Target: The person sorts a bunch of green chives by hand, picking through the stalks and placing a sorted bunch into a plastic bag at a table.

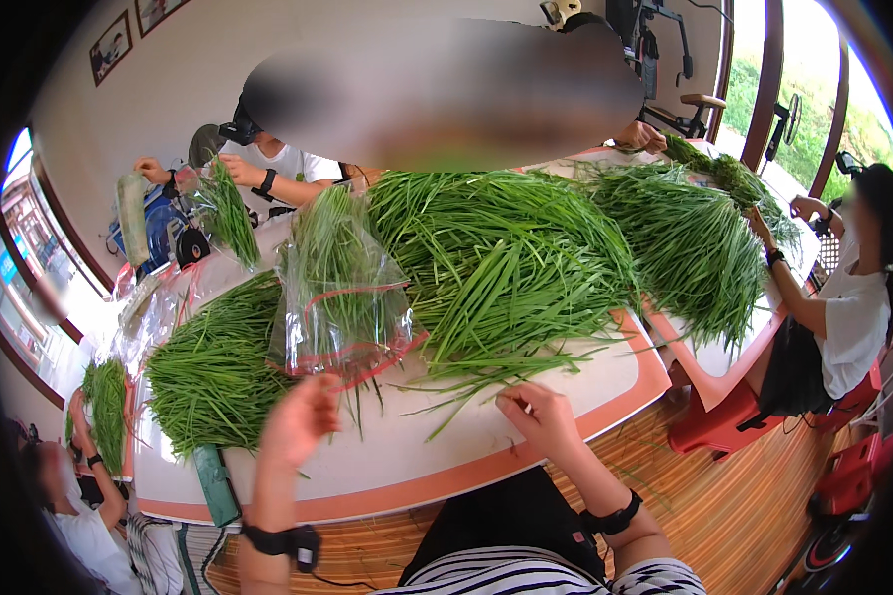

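My left hand is raised at the near edge of a clear plastic bag with red seams, its fingers curled and blurred; whether they grip the bag cannot be told. Long green leafy stalks, like garlic chives, show in the bag's upper part. My right hand hovers over the near side of the white table, thumb and fingertips close together near the loose ends of a large pile of green stalks. Whether a thin stalk is between them is unclear. Another pile lies left of the bag.
A green phone case lies at the table's near left edge. Co-workers' hands handle stalks across the table, at far left and at right. Another pile covers the right table. Red stools stand at right; more plastic bags lie left.
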Action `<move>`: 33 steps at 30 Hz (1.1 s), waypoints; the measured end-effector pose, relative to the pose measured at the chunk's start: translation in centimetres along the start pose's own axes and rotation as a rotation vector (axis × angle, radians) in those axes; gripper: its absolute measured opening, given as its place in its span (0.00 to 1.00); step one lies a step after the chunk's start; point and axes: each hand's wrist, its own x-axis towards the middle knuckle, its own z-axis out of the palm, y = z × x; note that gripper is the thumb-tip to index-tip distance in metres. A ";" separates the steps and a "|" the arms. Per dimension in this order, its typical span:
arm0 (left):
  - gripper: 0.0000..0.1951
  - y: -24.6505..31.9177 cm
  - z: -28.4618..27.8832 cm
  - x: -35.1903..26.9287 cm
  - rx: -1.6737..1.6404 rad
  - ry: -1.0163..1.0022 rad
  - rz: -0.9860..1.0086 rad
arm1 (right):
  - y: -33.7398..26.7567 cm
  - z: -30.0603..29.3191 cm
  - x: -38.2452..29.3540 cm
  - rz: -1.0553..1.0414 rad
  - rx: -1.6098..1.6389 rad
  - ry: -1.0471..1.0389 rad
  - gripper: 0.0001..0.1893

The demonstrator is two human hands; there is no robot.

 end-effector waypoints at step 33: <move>0.17 -6.3 5.2 6.3 -0.349 -0.248 -0.106 | -1.7 4.9 5.6 -0.264 -0.588 0.015 0.08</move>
